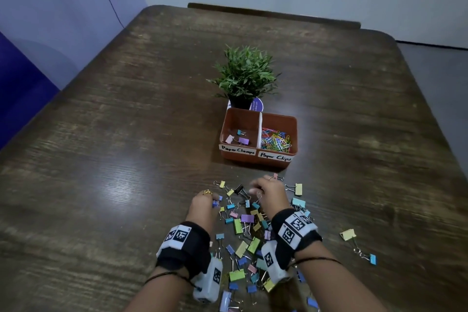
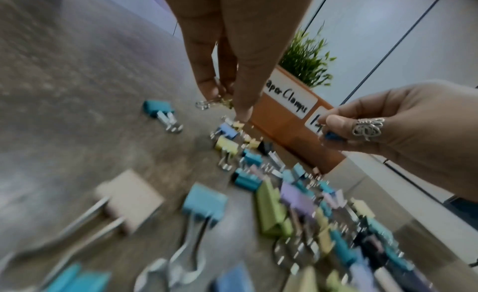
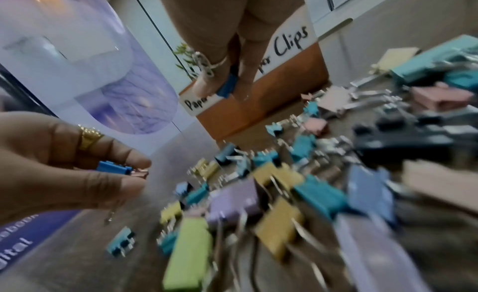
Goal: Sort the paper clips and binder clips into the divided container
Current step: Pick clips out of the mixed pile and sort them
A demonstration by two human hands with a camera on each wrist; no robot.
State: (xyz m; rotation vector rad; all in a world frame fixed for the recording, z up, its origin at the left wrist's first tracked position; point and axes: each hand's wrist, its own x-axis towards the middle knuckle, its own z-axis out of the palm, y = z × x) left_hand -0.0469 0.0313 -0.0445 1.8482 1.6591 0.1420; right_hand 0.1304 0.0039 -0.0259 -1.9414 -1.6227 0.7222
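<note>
An orange divided container stands past the hands. Its left part, labelled "Paper Clamps", holds three binder clips. Its right part, labelled "Paper Clips", holds coloured paper clips. Several pastel binder clips lie scattered on the table in front of it. My left hand hovers at the pile's left edge and pinches a small blue binder clip. My right hand is above the far side of the pile and pinches another small blue binder clip between thumb and fingers.
A potted green plant stands right behind the container. A yellow clip and a blue clip, linked by their wire handles, lie apart at the right. The dark wooden table reaches far to the left and back.
</note>
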